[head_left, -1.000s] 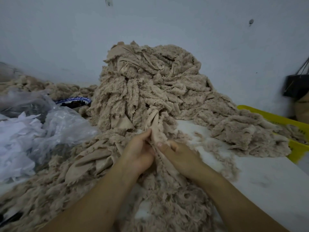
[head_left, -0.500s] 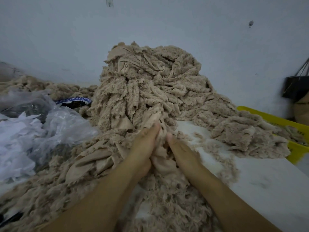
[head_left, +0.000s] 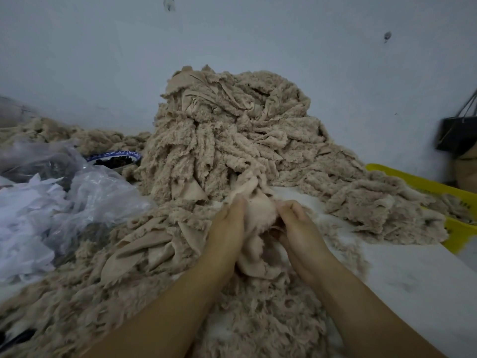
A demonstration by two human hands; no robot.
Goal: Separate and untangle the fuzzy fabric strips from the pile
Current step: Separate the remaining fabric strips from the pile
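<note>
Gripping one fuzzy strip [head_left: 258, 215] between them, the left hand [head_left: 227, 228] and right hand [head_left: 299, 228] curl around it, likely to work it loose from the pile [head_left: 232, 130] just beyond.

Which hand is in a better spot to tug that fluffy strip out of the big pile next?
Probably the right hand: its fingers are curled around the bunched strip that leads up into the pile. The left hand lies straighter against the strip, its grip hidden, so it looks better for steadying.
</note>
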